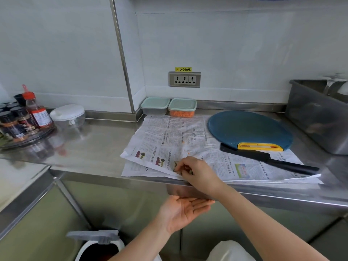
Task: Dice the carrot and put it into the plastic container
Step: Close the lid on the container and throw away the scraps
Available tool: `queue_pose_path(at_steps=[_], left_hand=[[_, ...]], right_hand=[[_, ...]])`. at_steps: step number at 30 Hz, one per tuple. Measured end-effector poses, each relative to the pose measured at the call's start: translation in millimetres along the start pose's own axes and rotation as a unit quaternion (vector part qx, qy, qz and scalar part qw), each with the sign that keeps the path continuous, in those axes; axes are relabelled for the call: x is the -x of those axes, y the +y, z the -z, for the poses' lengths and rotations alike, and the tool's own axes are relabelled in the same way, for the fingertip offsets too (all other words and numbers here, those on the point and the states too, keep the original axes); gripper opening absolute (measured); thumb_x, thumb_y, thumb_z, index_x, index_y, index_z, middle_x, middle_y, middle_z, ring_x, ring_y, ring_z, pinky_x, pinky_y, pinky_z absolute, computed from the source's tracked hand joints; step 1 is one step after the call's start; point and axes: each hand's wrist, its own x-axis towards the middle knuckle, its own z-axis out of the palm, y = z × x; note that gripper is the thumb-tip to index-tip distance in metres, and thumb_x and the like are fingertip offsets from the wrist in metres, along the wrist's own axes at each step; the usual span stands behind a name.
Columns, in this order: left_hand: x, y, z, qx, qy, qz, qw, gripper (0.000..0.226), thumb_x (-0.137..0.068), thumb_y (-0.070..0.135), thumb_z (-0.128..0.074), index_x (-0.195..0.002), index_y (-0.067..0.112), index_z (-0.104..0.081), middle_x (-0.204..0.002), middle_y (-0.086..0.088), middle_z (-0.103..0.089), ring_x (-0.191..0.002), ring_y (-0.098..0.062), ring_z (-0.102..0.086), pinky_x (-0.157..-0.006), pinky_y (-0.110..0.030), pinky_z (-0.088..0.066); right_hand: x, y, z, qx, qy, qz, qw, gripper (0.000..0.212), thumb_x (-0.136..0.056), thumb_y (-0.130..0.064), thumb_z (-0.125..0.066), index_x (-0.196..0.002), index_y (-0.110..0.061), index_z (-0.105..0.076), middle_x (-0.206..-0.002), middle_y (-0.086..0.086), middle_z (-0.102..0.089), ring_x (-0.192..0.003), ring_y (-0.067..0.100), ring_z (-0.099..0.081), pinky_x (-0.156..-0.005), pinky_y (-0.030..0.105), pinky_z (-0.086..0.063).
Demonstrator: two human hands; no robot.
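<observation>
behind both hands, diced carrot (pixel 181 113) boxed

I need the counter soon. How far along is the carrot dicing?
Nearly finished. Done: diced carrot sits in the lidded plastic container by the wall; the cutting board is bare and the knife lies set down. In hand: the right hand pinches scraps off the newspaper at the counter edge, the left hand cupped below. Left: a few orange specks on the paper.

Right hand (pixel 195 171) pinching scraps on crumpled newspaper (pixel 169 136); left hand (pixel 183 210) cupped, palm up, below steel counter edge (pixel 94 174). Lidded clear plastic container (pixel 182 108) of diced orange carrot at wall.
</observation>
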Motion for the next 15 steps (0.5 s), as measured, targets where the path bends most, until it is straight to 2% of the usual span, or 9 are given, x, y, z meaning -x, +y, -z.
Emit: queue_pose_path(at_steps=[3,7,8,10,13,15], left_hand=[[0.9,-1.0,0.6,0.015,-0.010,-0.006,1.000,0.060,-0.103,0.024,-0.024,-0.106,-0.028,-0.055,-0.120,-0.044,-0.051,-0.101,-0.054,-0.059,-0.087,-0.059,-0.046],[6.9,-3.0,-3.5,-0.033,-0.026,-0.042,0.998,0.043,-0.097,0.011,-0.031,-0.127,-0.014,-0.048,-0.128,-0.033,-0.052,-0.110,-0.045,-0.059,-0.090,-0.055,-0.051],[9.8,-2.2,-6.3,-0.041,-0.028,-0.052,0.997,0.041,-0.093,0.007,-0.033,-0.124,-0.012,-0.051,-0.124,-0.030,-0.056,-0.105,-0.042,-0.062,-0.085,-0.051,-0.054],[12.5,-1.7,-6.0,-0.018,-0.024,-0.048,0.998,0.035,-0.087,0.002,-0.037,-0.106,-0.009,-0.064,-0.108,-0.022,-0.063,-0.091,-0.035,-0.067,-0.079,-0.043,-0.055],[1.5,-2.9,-2.3,-0.004,0.016,-0.070,0.997,0.017,-0.074,-0.013,-0.057,-0.079,-0.002,-0.069,-0.080,-0.006,-0.065,-0.072,-0.014,-0.064,-0.072,-0.020,-0.053],[-5.3,-1.6,-0.5,-0.026,0.063,-0.091,0.994,0.011,-0.080,-0.006,-0.055,-0.078,0.003,-0.060,-0.061,-0.005,-0.064,-0.061,-0.014,-0.060,-0.057,-0.024,-0.052]], right_hand=[[6.3,-3.4,-3.6,-0.007,0.011,0.020,1.000,0.018,-0.085,0.003,-0.056,-0.090,-0.010,-0.068,-0.088,-0.004,-0.060,-0.076,-0.007,-0.052,-0.070,0.009,-0.040],[18.1,-6.4,-13.8,0.002,0.016,0.067,0.998,0.022,-0.080,0.006,-0.054,-0.087,-0.011,-0.067,-0.088,-0.003,-0.057,-0.078,-0.003,-0.051,-0.071,0.010,-0.040],[21.1,-6.0,-16.6,0.008,0.018,0.077,0.997,0.022,-0.079,0.005,-0.054,-0.087,-0.011,-0.066,-0.090,-0.002,-0.056,-0.080,0.000,-0.052,-0.072,0.011,-0.041],[26.4,-6.7,-20.2,0.028,0.024,0.108,0.994,0.021,-0.078,0.004,-0.051,-0.087,-0.010,-0.065,-0.093,0.001,-0.055,-0.082,0.005,-0.052,-0.075,0.013,-0.042],[32.1,-7.4,-25.7,0.080,0.023,0.185,0.979,0.021,-0.080,0.000,-0.043,-0.085,-0.005,-0.063,-0.092,0.007,-0.054,-0.084,0.013,-0.050,-0.077,0.014,-0.040],[34.7,-4.3,-30.2,0.124,0.023,0.226,0.966,0.015,-0.081,0.002,-0.048,-0.085,-0.003,-0.062,-0.091,0.009,-0.054,-0.082,0.018,-0.051,-0.073,0.022,-0.044]])
